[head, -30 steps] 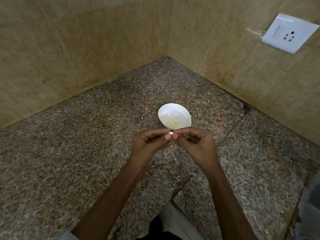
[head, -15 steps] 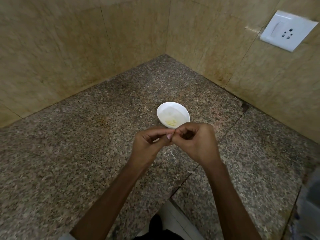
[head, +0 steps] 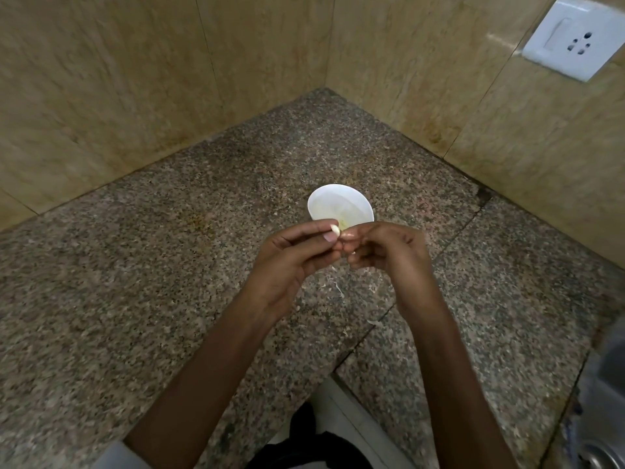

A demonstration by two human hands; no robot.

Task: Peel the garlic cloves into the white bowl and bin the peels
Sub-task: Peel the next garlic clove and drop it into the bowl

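- Head view, nearest the person at 6 o'clock: dark clothing and a strip of pale floor show below the front edge of the counter [head: 135, 299], and a bit of white sleeve [head: 111, 455] sits at 7 o'clock.
- Both bare forearms reach up from the bottom edge over the speckled granite and meet just above the middle of the picture.
- A steel sink [head: 605, 401] shows blurred at 4 o'clock, at the right edge.
- Thin white peels [head: 334, 287] lie on the counter under the hands, with one more scrap [head: 373, 321] just at 5 o'clock from them, beside the seam in the stone.
- The left hand [head: 287, 262] has its fingers [head: 329, 235] curled, pinching the garlic clove [head: 335, 229] between thumb and forefinger.
- The right hand [head: 389, 252] is curled too, its thumb and forefinger tips closed against the clove's right side; the other fingers tuck into the palm.
- The clove is held in the air, just at 6 o'clock from the white bowl [head: 338, 201], overlapping its near rim.
- The bowl stands upright on the counter, with pale yellow bits [head: 343, 225] at its bottom.
- Beige tiled walls [head: 135, 79] meet in a corner at 12 o'clock.
- A white wall socket [head: 571, 38] sits at 2 o'clock.
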